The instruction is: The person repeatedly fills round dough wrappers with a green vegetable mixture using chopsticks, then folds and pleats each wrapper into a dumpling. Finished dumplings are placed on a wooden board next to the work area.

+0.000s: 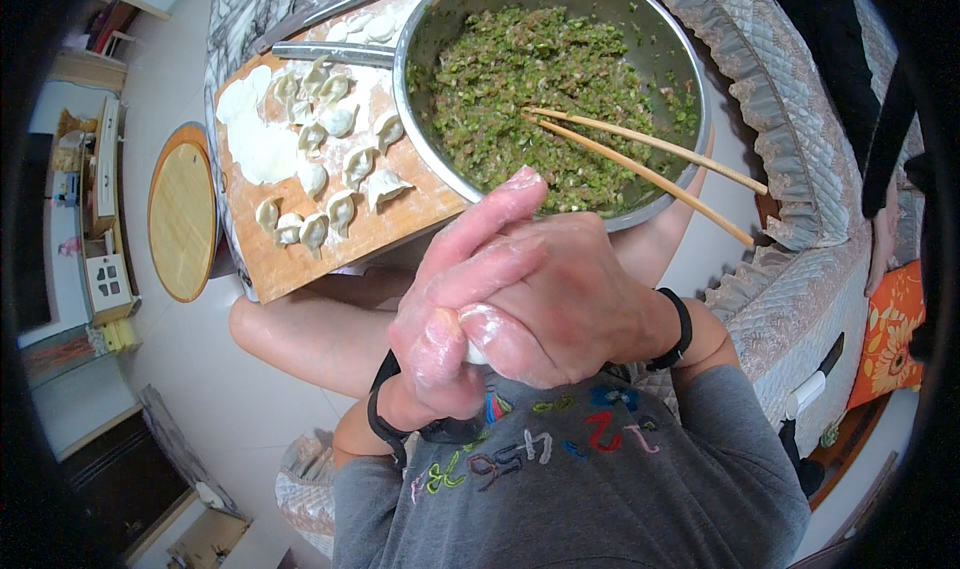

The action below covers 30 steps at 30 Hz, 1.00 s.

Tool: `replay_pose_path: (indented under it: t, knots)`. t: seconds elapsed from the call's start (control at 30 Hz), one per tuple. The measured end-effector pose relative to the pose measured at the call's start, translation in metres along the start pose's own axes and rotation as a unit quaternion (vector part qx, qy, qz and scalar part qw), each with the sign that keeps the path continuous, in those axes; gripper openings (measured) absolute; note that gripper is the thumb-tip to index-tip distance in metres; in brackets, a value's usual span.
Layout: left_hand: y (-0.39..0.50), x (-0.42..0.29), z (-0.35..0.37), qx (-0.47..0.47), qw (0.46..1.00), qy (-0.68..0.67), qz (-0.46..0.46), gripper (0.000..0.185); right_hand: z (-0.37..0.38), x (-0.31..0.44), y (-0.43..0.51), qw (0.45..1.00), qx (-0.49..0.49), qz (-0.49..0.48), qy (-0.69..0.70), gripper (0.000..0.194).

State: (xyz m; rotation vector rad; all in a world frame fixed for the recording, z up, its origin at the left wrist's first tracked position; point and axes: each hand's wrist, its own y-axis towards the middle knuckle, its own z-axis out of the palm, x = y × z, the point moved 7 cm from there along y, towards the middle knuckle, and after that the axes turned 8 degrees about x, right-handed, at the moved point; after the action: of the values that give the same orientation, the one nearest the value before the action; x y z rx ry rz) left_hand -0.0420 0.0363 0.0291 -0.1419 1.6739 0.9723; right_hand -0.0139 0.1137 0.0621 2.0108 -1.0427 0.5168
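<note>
My left hand [439,321] and my right hand [574,291] are pressed together in front of my chest, their fingers overlapping. Between the floury thumbs shows a bit of white dough, apparently a dumpling [474,354]; my hands hide most of it. Just beyond them stands a large metal bowl [400,103] of green, chopped filling [540,88]. A pair of wooden chopsticks [637,156] rests in the filling, the ends sticking out over the rim. On the floured wooden board [420,209] to the left lie several folded dumplings [358,166].
Flattened dough [255,137] covers the board's left side. More dough wrappers [375,27] lie near a knife [322,17] at the back. A metal handle [334,52] reaches the bowl's rim. A round wooden stool [180,216] stands left; a quilted sofa [795,111] is right.
</note>
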Motion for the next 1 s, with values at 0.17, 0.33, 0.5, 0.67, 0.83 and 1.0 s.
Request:
replay_pose_path:
  t: [0.17,0.33,0.5,0.67,0.83,1.0]
  knots:
    - [-0.004,0.001,0.003,-0.021,0.999,0.047,-0.006,0.052,0.0,0.003,-0.005,0.999,-0.009,-0.051,-0.017,0.01]
    - [0.004,-0.012,0.006,-0.02,0.989,0.118,0.089,0.044,0.009,-0.001,-0.006,0.998,-0.01,-0.061,-0.032,0.014]
    - [0.004,-0.022,0.011,-0.08,0.939,0.225,0.247,0.025,0.009,0.002,-0.008,0.996,-0.013,-0.079,-0.033,0.019]
    - [0.004,-0.025,0.012,-0.094,0.923,0.247,0.278,0.026,0.011,0.003,-0.007,0.995,-0.018,-0.09,-0.038,0.024]
    - [0.005,-0.02,0.011,-0.105,0.939,0.228,0.236,0.04,0.006,0.005,-0.004,0.993,-0.037,-0.102,-0.051,0.029]
    - [0.003,-0.005,-0.011,-0.113,0.992,-0.057,-0.029,0.06,-0.015,0.002,0.001,0.991,-0.098,-0.041,-0.087,0.035]
